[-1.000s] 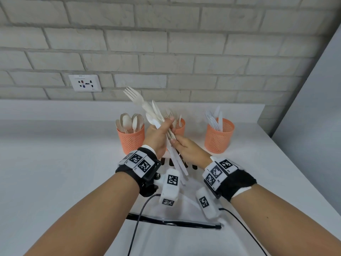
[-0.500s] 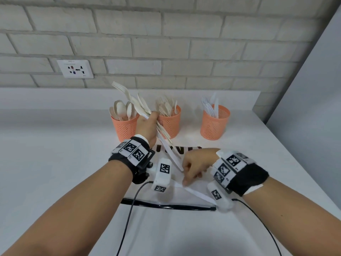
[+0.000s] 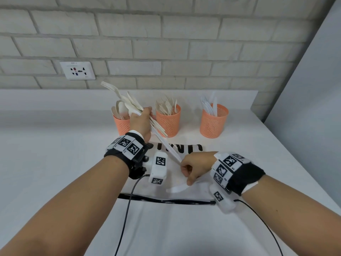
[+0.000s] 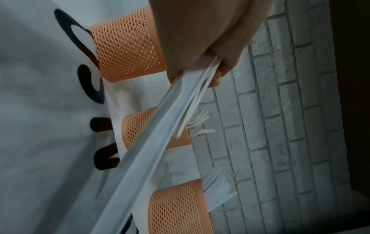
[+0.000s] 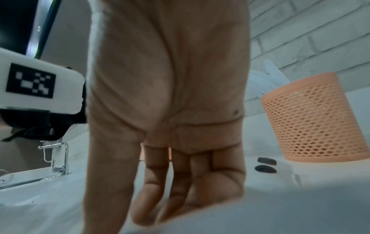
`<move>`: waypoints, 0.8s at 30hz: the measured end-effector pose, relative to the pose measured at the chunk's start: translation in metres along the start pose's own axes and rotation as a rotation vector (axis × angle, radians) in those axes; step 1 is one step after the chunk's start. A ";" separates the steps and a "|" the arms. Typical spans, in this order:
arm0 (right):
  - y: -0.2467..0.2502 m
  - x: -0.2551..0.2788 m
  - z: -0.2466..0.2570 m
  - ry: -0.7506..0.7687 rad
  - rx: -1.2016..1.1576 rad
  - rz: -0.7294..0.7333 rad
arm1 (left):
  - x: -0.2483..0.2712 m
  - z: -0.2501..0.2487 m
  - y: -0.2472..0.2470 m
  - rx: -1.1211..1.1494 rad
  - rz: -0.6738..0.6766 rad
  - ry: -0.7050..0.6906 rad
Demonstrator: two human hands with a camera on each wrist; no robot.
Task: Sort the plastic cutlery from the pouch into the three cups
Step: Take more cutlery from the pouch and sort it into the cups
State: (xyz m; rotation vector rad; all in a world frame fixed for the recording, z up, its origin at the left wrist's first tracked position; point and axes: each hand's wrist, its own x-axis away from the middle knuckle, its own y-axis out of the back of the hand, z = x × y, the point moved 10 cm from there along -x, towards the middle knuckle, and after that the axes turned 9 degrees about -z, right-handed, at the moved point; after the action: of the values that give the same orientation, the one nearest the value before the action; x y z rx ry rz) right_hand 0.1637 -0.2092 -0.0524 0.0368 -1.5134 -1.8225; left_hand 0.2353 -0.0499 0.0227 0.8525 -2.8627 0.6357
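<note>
My left hand (image 3: 145, 112) grips a fanned bundle of white plastic cutlery (image 3: 129, 102) above the left cup; the left wrist view shows the bundle's handles (image 4: 180, 102) running out of my left hand (image 4: 200, 68). Three orange mesh cups stand in a row: the spoon cup (image 3: 120, 125), the fork cup (image 3: 168, 122) and the knife cup (image 3: 214, 124). My right hand (image 3: 186, 174) is curled low over the clear pouch (image 3: 195, 195) and pinches a white knife (image 3: 176, 189). In the right wrist view my right hand (image 5: 160, 205) shows curled fingers near the knife cup (image 5: 314, 120).
The pouch's black zipper (image 3: 166, 200) lies across the white table (image 3: 55, 154) toward me. Black cables (image 3: 127, 209) trail from both wrist cameras. A brick wall with a socket (image 3: 77, 70) stands behind the cups; a grey panel (image 3: 313, 89) borders the right side.
My right hand drew a white knife out of the bundle and came down onto the pouch. My left hand, still holding the bundle, shifted left toward the spoon cup.
</note>
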 end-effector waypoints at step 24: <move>0.083 0.007 0.021 0.058 -0.073 -0.654 | 0.007 0.025 0.006 0.149 -0.072 0.266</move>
State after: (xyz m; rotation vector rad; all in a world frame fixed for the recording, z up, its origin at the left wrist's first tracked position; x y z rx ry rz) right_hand 0.1917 -0.1965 0.0278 0.6066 -1.4951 -2.3506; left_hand 0.2276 -0.0592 -0.0003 0.8168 -2.5619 0.8897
